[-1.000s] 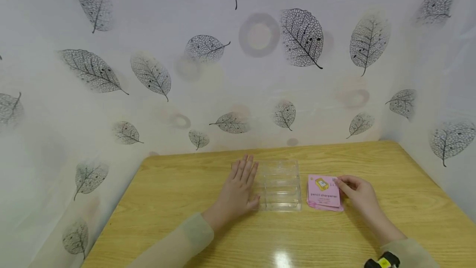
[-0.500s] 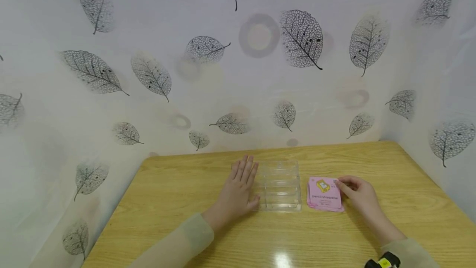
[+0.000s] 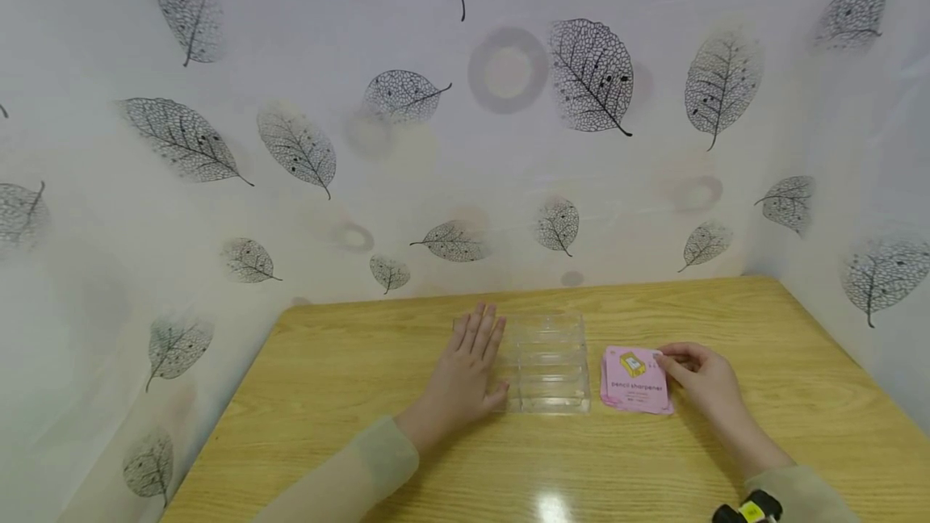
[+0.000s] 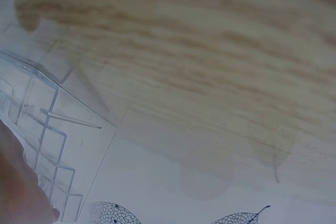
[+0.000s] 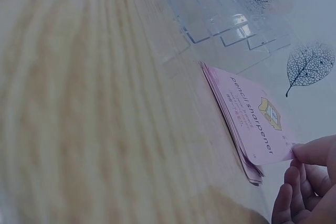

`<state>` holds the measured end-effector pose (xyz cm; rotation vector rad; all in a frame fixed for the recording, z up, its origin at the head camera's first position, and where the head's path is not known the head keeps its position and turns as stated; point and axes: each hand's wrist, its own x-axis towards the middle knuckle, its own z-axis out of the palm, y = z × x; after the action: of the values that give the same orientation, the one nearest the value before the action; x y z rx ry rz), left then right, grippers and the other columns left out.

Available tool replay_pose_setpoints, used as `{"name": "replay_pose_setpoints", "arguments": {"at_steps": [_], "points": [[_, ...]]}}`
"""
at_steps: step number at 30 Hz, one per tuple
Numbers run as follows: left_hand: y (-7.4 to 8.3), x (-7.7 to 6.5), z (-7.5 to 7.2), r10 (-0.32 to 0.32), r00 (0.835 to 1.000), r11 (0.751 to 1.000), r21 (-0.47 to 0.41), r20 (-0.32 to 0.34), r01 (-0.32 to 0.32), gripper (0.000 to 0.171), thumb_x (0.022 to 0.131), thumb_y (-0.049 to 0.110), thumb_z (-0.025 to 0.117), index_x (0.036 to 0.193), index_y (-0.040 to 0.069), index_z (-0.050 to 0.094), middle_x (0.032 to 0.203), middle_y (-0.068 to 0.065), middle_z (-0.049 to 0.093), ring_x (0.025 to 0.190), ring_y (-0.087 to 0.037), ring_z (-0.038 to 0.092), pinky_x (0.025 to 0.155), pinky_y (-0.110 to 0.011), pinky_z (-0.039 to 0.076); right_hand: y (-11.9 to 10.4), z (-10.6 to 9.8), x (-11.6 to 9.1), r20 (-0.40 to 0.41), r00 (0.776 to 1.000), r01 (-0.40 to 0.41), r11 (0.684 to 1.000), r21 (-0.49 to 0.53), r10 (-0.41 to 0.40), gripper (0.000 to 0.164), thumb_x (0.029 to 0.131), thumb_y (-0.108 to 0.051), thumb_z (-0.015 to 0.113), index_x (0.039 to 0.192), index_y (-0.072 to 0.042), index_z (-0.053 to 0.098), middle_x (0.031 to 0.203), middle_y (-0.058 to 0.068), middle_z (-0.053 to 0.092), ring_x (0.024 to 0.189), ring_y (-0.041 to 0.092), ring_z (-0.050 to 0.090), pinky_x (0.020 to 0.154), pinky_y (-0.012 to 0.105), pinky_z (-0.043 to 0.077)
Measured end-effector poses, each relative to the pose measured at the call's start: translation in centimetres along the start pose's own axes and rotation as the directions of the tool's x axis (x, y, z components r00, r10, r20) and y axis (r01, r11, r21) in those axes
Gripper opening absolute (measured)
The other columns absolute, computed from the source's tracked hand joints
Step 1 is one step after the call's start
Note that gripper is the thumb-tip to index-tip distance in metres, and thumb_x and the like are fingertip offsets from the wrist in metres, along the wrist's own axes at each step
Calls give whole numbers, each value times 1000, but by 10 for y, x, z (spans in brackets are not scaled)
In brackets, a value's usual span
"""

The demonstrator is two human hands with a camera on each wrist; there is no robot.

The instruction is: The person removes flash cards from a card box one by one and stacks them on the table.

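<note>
A clear plastic stepped rack (image 3: 550,361) with several tiers stands on the table. Across its left part rests my left hand (image 3: 468,374), fingers straight and pointing away from me. In the left wrist view the rack's stepped side (image 4: 58,145) shows beside the edge of that hand (image 4: 21,182). Right of the rack lies a small stack of pink cards (image 3: 613,406). My right hand (image 3: 701,382) pinches the top card (image 3: 635,382) by its upper right corner; it reads "pencil sharpener" and carries a yellow sharpener picture. In the right wrist view, thumb and finger hold this card (image 5: 247,114) at the corner.
The wood-grain table (image 3: 349,361) extends to both sides and toward me. White sheeting (image 3: 407,168) printed with dark leaves rises behind it and at both sides. A black and yellow device (image 3: 751,508) sits on my right wrist.
The top pink card has shifted slightly right and toward me over the stack, with my right hand still at its corner. My left hand stays in place on the rack.
</note>
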<state>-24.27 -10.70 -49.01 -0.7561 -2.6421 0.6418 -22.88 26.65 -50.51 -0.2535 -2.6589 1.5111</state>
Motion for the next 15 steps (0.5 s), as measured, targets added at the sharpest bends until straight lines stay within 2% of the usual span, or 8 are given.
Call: {"name": "replay_pose_setpoints", "arguments": {"at_steps": [15], "points": [[0, 0, -1, 6, 1000, 1000, -4, 2, -6, 97, 103, 68, 38, 170, 3, 12, 179, -22, 4, 167, -38, 9, 137, -46, 18, 1, 0, 5, -10, 1000, -15, 1000, -8, 15, 34, 104, -13, 67, 127, 12, 66, 107, 18, 73, 77, -1, 55, 62, 16, 52]]}}
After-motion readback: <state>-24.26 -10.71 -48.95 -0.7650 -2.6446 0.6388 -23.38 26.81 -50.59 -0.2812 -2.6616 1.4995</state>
